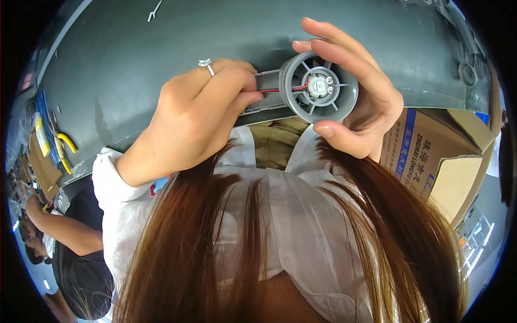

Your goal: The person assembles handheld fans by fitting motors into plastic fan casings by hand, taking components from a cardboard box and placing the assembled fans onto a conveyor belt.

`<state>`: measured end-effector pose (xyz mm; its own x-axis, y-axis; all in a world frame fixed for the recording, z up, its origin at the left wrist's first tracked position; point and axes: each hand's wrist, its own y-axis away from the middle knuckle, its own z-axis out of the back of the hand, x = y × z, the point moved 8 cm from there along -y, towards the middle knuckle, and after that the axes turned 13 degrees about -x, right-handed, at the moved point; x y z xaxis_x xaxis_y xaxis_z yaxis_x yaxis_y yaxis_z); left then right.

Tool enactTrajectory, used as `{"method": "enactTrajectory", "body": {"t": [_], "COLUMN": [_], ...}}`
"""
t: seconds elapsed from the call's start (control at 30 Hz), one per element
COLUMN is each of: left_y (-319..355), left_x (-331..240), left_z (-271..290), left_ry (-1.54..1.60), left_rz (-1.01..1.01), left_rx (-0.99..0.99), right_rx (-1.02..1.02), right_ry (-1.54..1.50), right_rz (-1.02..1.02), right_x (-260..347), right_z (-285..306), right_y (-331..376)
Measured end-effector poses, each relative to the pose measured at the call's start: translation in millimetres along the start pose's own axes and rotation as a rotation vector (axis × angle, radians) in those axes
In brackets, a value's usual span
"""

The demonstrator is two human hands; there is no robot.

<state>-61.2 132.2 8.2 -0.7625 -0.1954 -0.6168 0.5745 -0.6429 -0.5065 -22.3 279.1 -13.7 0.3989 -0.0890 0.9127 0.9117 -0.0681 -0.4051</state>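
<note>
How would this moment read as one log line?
left hand: pinched at red wire | right hand: curled around round grey housing | around: yellow-handled tool, open cardboard box

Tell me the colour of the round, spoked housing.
The round housing is grey; it shows best in the head view.

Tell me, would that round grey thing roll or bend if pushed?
The grey round housing would probably feel stiff, since its wall looks solid and evenly round. It may not roll far, because the grey handle juts from one side. The thin red wire is likely bendy and might snag, as part lies exposed.
</note>
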Motion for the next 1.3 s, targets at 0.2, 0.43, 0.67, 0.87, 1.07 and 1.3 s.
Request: {"method": "enactTrajectory", "body": {"t": [0.2,0.43,0.67,0.87,1.07,1.3], "left_y": [0,3,8,4,9,11], "left_x": [-1,0,-6,-2,-5,-8], "left_z": [-2,-6,-3,-1,0,1], "left_ry": [-0.045,-0.123,-0.216,-0.222,-0.306,-0.356], "left_rz": [0.013,0.066,-0.046,-0.057,-0.071,-0.085], "left_rx": [0.062,0.217,0.211,0.209,0.186,0.187], "right_rx": [-0.028,-0.073,-0.056,-0.109,-0.128,-0.277], "right_ry": [0.337,0.419,0.532,0.496,0.503,0.546], "right_rz": [0.208,0.283,0.457,0.478,0.426,0.382], "right_x": [15,13,12,10,15,15], "right_z": [-4,-15,-18,-15,-18,-15], "right_y": [-4,-3,1,-1,-1,-1]}}
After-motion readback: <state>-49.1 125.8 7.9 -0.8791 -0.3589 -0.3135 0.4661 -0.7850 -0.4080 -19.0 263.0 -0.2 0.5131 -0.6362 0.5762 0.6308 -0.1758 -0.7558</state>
